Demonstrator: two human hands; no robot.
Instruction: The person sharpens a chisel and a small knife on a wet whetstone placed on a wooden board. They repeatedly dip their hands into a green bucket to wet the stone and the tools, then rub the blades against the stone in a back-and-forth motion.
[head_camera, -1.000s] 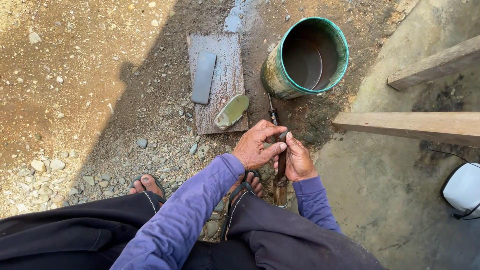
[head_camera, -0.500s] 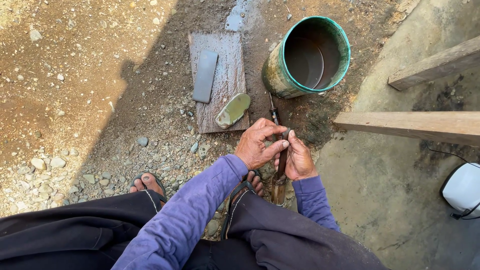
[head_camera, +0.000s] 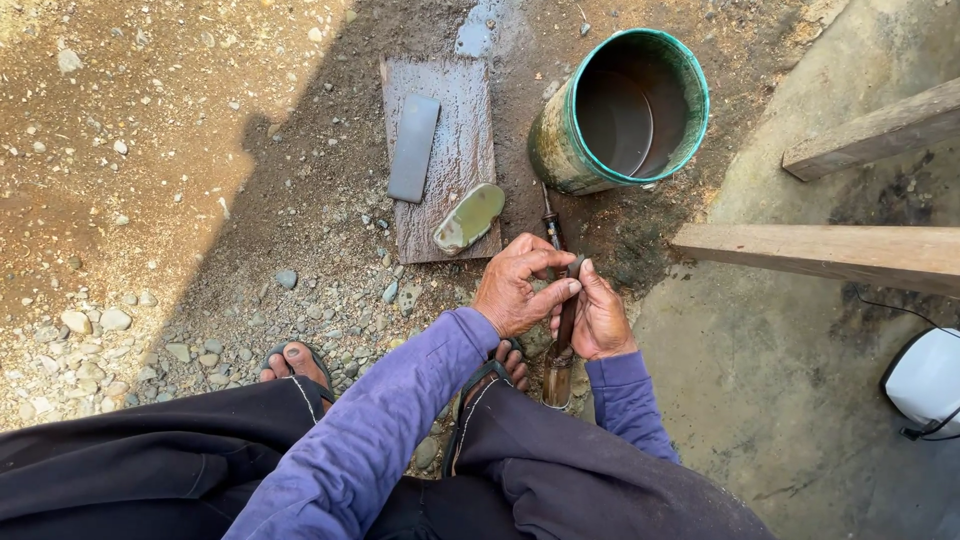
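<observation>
Purple sleeves: both arms come in from 6 o'clock, person squatting on gravelly dirt in sandals.
Left hand (head_camera: 515, 290): fingers curled over, pinching the upper part of the knife (head_camera: 562, 325), thumb and fingertips pressed onto it.
Right hand (head_camera: 600, 318): wrapped round the same knife from the 3 o'clock side, touching the left hand.
Knife: long thin dark thing held near upright between the hands, wooden handle end down by the knees at 6 o'clock, thin tip poking out at 12 o'clock toward the bucket. Can't tell much of the blade, hands cover it.
Board (head_camera: 455, 130): wet wooden plank lying flat on the ground at 11 o'clock from the hands, a bit apart.
Stone (head_camera: 413, 148): grey flat bar lying on the board's left half.
Green lump (head_camera: 468, 218): oval greenish piece on the board's near corner, just beside the left hand.
Bucket (head_camera: 560, 150): green-rimmed, grubby, at 1 o'clock, some dark water inside.
Planks (head_camera: 830, 250): two wooden beams at 3 o'clock over concrete.
</observation>
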